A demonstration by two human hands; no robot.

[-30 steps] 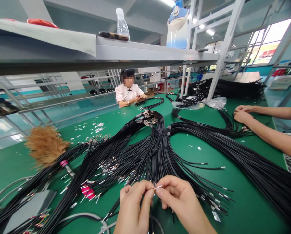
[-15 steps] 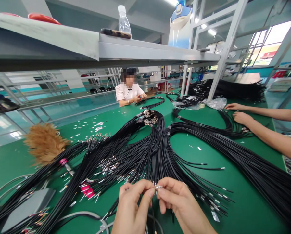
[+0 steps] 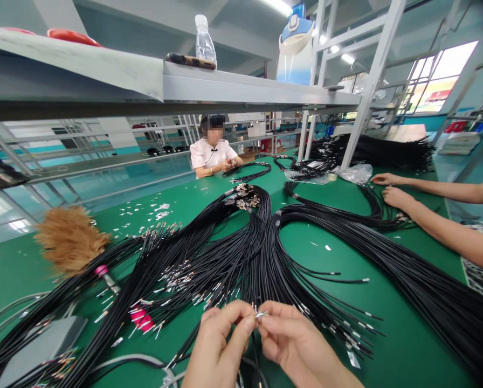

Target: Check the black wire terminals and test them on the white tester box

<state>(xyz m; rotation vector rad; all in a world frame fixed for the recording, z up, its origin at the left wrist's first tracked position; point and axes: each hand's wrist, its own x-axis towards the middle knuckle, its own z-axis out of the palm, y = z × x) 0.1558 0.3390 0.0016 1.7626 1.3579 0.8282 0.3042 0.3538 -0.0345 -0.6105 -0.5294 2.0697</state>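
My left hand (image 3: 224, 335) and my right hand (image 3: 292, 337) meet at the front of the bench, thumbs and forefingers pinched together. Between their fingertips is a cable end (image 3: 261, 314) with a small silvery strip showing; its fine detail is too small to make out. A black cable hangs below the fingers. Just beyond my hands, a large bundle of black cables (image 3: 261, 253) spreads over the green tabletop (image 3: 306, 253). Many of its stripped ends (image 3: 180, 277) show silver and white tips to the left. More loose ends (image 3: 350, 334) lie to the right.
A brown bristle duster (image 3: 69, 237) with a pink-banded handle and a grey box (image 3: 39, 345) lie left. Above runs a shelf (image 3: 241, 83) with a bottle (image 3: 204, 40) and a jug (image 3: 295, 51). One co-worker (image 3: 213, 153) sits opposite; another's hands (image 3: 397, 194) handle cables at right.
My fingers have shifted slightly on the cable end, and the silvery strip is angled a little differently. The whole view has moved slightly.
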